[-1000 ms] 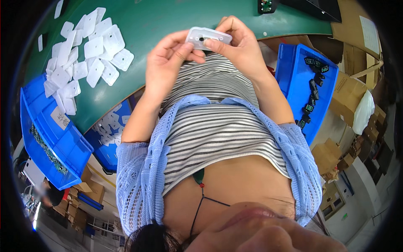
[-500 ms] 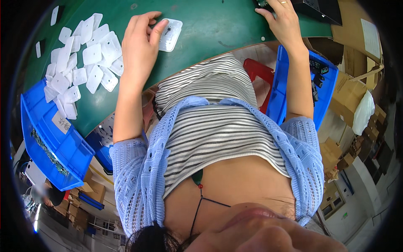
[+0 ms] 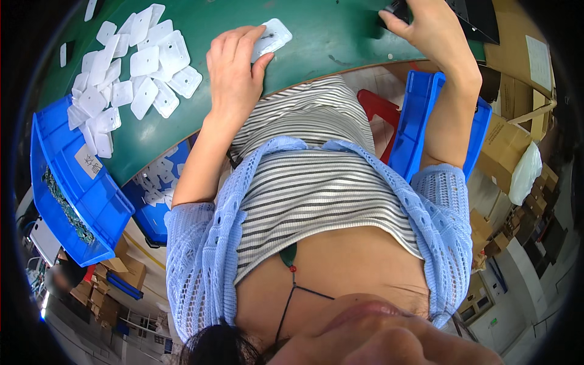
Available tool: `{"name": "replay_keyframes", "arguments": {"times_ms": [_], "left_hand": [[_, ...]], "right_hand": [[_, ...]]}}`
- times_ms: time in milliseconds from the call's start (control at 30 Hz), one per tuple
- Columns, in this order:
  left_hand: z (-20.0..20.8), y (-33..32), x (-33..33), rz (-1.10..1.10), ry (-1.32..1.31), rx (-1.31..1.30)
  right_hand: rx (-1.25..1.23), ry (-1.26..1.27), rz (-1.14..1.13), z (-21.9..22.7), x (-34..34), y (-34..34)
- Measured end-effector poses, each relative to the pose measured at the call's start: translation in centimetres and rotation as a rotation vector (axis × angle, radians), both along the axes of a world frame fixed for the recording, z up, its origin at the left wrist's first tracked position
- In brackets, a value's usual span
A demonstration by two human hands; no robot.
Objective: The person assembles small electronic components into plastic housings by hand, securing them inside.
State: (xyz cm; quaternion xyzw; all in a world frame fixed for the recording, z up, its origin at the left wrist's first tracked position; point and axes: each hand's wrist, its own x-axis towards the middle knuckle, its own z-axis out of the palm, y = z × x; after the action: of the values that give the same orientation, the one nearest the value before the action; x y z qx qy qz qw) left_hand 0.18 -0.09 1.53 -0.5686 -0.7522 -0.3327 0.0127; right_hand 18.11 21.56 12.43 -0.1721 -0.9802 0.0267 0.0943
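Note:
My left hand [image 3: 237, 70] is closed on the left edge of a white plastic cover [image 3: 277, 38] with rounded corners, its fingers and thumb along that side. The cover lies on the green table and has a small dark mark near its middle. At the table's far right, my right hand [image 3: 435, 30] is by a small black thing [image 3: 398, 11] close to its thumb. Its fingertips are cut off by the upper edge, and what it grips is blurred.
A heap of white plastic covers [image 3: 145, 62] lies on the green table [image 3: 322, 42] at left. Blue bins stand at the left [image 3: 79, 164] and right [image 3: 417, 121]. Below the table's left edge is another blue bin with white parts [image 3: 159, 182]. A black box [image 3: 471, 21] stands far right, near cardboard boxes [image 3: 508, 137].
My left hand has moved right with the white cover, its thumb now lower at the cover's side. My right hand has shifted right and slightly nearer, away from where a green board showed.

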Motion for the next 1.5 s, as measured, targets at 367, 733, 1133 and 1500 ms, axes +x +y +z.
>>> {"name": "replay_keyframes", "arguments": {"times_ms": [367, 733, 1133, 1500], "left_hand": [[-0.3, 0.5, -0.1, -0.133, -0.065, 0.058], [0.4, 0.5, 0.2, -0.096, -0.351, 0.248], [2.8, -0.1, 1.9, -0.126, -1.472, 0.278], [3.0, -0.1, 2.5, -0.179, -1.255, 0.231]], "right_hand": [[-0.345, 0.22, -0.114, -4.9, 0.1, -3.2], [-1.14, 0.527, -0.17, -5.9, -1.9, -7.8], [-1.723, 0.588, -0.164, -7.7, -2.5, -11.0], [-1.686, 0.676, -0.043, -9.2, -2.2, -11.8]]}}
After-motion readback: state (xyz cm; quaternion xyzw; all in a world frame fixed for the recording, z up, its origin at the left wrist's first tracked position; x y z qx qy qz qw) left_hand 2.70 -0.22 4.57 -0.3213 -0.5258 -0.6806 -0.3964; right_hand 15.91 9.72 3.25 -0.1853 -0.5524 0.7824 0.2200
